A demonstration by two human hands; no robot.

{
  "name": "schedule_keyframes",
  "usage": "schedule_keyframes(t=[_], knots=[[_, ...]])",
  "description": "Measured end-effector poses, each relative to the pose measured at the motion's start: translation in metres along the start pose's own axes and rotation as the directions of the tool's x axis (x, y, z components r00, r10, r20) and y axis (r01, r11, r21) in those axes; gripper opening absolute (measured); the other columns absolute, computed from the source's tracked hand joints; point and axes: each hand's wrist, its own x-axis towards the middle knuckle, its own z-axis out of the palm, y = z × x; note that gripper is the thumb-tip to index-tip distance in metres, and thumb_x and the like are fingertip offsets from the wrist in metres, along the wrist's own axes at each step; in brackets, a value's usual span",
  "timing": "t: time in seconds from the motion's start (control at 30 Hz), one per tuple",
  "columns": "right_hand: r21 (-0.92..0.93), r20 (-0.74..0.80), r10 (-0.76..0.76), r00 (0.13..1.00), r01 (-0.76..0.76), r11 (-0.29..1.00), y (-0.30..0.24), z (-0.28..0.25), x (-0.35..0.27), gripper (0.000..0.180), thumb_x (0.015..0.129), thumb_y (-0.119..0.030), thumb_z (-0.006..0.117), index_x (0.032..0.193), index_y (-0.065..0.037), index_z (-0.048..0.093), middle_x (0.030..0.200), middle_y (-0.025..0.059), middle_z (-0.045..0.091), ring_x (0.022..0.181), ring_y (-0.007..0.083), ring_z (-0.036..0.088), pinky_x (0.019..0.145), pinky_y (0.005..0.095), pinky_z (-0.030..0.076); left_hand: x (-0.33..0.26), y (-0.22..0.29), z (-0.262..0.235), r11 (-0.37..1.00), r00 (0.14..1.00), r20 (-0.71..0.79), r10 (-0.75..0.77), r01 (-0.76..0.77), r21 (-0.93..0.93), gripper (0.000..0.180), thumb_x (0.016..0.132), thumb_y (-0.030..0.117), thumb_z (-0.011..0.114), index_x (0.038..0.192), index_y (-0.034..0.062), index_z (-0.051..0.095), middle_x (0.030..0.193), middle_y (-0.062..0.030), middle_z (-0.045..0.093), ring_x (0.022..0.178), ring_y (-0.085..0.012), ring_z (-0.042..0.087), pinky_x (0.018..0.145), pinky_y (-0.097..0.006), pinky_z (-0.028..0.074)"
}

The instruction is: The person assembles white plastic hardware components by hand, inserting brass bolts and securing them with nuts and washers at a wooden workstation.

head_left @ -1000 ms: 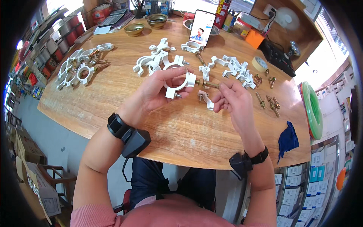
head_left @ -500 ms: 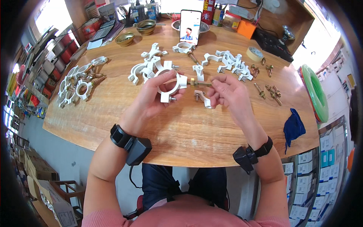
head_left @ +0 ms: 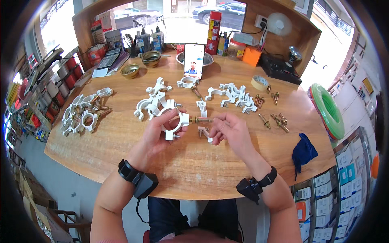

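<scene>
White plastic pipe clamp [head_left: 173,120] with a brass-coloured bolt [head_left: 201,120]. More white clamps [head_left: 237,96] lie on a worktop [head_left: 194,162] of warm brown wood with darker grain streaks. Brass-coloured anchor bolts [head_left: 277,120], a dark blue cloth [head_left: 303,152], a bright green hose coil [head_left: 329,109], an orange box [head_left: 252,56], and black wristbands [head_left: 129,171].

Bright daylight floods in from the top of the frame; the centre is sharp, while edges bend and darken.
</scene>
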Motion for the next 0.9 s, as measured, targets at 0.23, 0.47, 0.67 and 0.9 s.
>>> schedule_keyframes(t=[0.23, 0.47, 0.67, 0.9], knots=[[-0.013, -0.027, -0.122, 0.992, 0.121, 0.993, 0.003, 0.000, 0.005, 0.018, 0.086, -0.017, 0.048, 0.085, 0.001, 0.051, 0.065, 0.0077, 0.057, 0.048, 0.0093, 0.053, 0.043, 0.0198, 0.041, 0.005, 0.000, 0.005, 1.000, 0.998, -0.053, 0.031, -0.031, 0.000, 0.028, 0.086, 0.022, 0.046, 0.103, 0.0010, 0.051, 0.084, -0.0070, 0.058, 0.065, -0.0160, 0.057, 0.050, -0.023, 0.049], [-0.055, -0.037, -0.168, 0.985, 0.166, 0.985, 0.000, 0.003, 0.011, 0.018, 0.086, -0.018, 0.049, 0.085, 0.000, 0.051, 0.063, 0.0076, 0.057, 0.049, 0.0097, 0.054, 0.044, 0.0199, 0.043, 0.005, 0.001, 0.004, 1.000, 0.998, -0.067, 0.009, -0.011, -0.028, 0.029, 0.086, 0.022, 0.045, 0.104, -0.0003, 0.050, 0.085, -0.0066, 0.058, 0.064, -0.0158, 0.057, 0.050, -0.023, 0.049], [-0.164, 0.006, 0.012, 1.000, -0.011, 0.986, -0.003, -0.004, 0.002, 0.018, 0.085, -0.015, 0.051, 0.090, 0.001, 0.049, 0.067, 0.0076, 0.057, 0.052, 0.0094, 0.053, 0.047, 0.0202, 0.043, 0.000, -0.001, 0.008, 0.999, 1.000, -0.026, 0.008, -0.009, -0.036, 0.030, 0.087, 0.023, 0.043, 0.104, -0.0008, 0.050, 0.087, -0.0070, 0.058, 0.066, -0.0154, 0.058, 0.052, -0.022, 0.049], [-0.037, -0.035, -0.179, 0.983, 0.177, 0.983, 0.003, 0.001, 0.005, 0.020, 0.087, -0.020, 0.048, 0.083, 0.000, 0.050, 0.063, 0.0063, 0.056, 0.047, 0.0088, 0.051, 0.043, 0.0193, 0.040, 0.004, -0.001, 0.005, 0.999, 0.999, -0.036, 0.024, -0.025, -0.033, 0.029, 0.087, 0.024, 0.042, 0.102, 0.0007, 0.051, 0.084, -0.0067, 0.057, 0.065, -0.0149, 0.057, 0.051, -0.021, 0.049]])
